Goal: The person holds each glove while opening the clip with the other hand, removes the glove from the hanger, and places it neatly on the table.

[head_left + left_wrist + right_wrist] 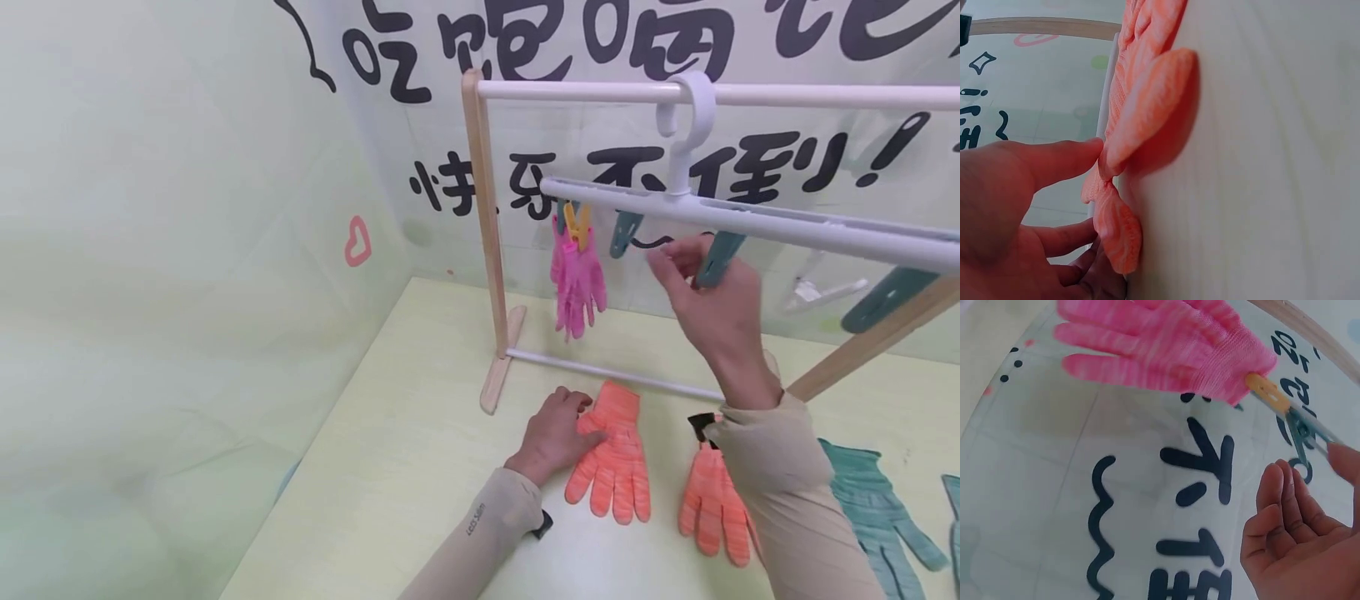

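Observation:
My left hand (555, 437) rests at the side of an orange knit glove (618, 467) lying flat on the table, its cuff toward the rack. In the left wrist view the thumb touches the glove's fabric, with the other fingers spread apart from it along the edge. Raised under a white clip hanger (750, 221), my right hand (723, 317) has loosely bent fingers and holds nothing. A teal clip (720, 258) hangs in front of it. Pink gloves (577, 283) dangle at the hanger's left end, where a yellow clip (576, 223) shows beside a teal one.
The hanger hooks over the top rail (570, 90) of a wood-and-white rack. More teal clips hang along it, one (625, 233) left of my right hand. Another orange glove (708, 508) lies partly under my right forearm, with a green glove (873, 500) beyond. A lettered sheet backs the table.

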A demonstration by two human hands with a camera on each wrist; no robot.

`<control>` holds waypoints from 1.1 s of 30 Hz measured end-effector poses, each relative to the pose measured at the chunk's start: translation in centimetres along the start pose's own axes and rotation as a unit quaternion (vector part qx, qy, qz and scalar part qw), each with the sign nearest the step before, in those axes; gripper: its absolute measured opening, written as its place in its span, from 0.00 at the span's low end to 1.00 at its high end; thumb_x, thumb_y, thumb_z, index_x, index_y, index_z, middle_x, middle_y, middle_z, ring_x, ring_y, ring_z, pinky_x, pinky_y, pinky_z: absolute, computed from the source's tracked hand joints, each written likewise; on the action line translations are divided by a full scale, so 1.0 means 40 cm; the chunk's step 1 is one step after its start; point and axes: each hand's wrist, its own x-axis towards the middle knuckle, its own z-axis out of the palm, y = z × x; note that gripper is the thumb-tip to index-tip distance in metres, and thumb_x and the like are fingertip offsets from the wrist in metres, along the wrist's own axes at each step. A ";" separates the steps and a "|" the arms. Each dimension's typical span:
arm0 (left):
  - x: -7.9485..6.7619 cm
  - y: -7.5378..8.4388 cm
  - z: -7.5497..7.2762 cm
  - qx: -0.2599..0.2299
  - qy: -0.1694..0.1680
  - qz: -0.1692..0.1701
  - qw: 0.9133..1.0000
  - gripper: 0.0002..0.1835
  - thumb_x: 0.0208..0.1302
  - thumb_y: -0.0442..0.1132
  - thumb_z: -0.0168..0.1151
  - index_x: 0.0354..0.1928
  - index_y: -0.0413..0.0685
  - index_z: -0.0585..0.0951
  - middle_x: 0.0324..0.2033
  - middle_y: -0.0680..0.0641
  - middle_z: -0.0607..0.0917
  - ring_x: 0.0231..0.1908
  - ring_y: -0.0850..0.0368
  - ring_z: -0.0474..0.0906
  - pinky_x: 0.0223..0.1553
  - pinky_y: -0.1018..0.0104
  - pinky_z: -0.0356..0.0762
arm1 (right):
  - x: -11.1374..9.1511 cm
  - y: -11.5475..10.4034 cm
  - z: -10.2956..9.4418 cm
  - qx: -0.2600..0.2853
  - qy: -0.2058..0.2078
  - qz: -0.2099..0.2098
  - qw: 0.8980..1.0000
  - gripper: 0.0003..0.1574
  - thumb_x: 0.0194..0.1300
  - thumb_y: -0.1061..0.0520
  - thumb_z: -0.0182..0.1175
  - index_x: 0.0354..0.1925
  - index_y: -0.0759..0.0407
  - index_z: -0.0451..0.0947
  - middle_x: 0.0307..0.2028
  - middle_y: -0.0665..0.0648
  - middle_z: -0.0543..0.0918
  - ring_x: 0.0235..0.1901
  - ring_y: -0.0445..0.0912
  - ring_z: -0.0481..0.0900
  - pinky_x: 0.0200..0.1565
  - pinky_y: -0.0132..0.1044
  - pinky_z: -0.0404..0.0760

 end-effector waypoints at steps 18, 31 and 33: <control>0.001 -0.004 -0.001 -0.016 0.006 0.008 1.000 0.28 0.66 0.53 0.72 0.64 0.51 0.80 0.48 0.52 0.80 0.49 0.59 0.80 0.43 0.70 0.80 | -0.103 0.155 -0.266 -0.101 0.226 0.155 0.956 0.08 0.76 0.47 0.58 0.50 0.33 0.80 0.36 0.22 0.70 0.37 0.20 0.68 0.46 0.20 0.65; 0.003 -0.007 -0.001 -0.023 0.005 0.010 1.000 0.27 0.66 0.52 0.72 0.63 0.51 0.80 0.48 0.52 0.80 0.48 0.59 0.80 0.43 0.69 0.80 | -0.141 0.250 -0.314 -0.137 0.193 0.220 0.946 0.26 0.72 0.40 0.62 0.65 0.35 0.70 0.42 0.23 0.63 0.36 0.19 0.64 0.43 0.17 0.64; 0.003 -0.006 -0.001 -0.024 0.003 0.007 1.000 0.27 0.66 0.52 0.72 0.64 0.52 0.80 0.48 0.52 0.80 0.48 0.60 0.80 0.44 0.69 0.80 | -0.145 0.260 -0.315 -0.151 0.173 0.238 0.944 0.34 0.73 0.39 0.60 0.72 0.40 0.68 0.45 0.21 0.62 0.36 0.18 0.62 0.40 0.16 0.63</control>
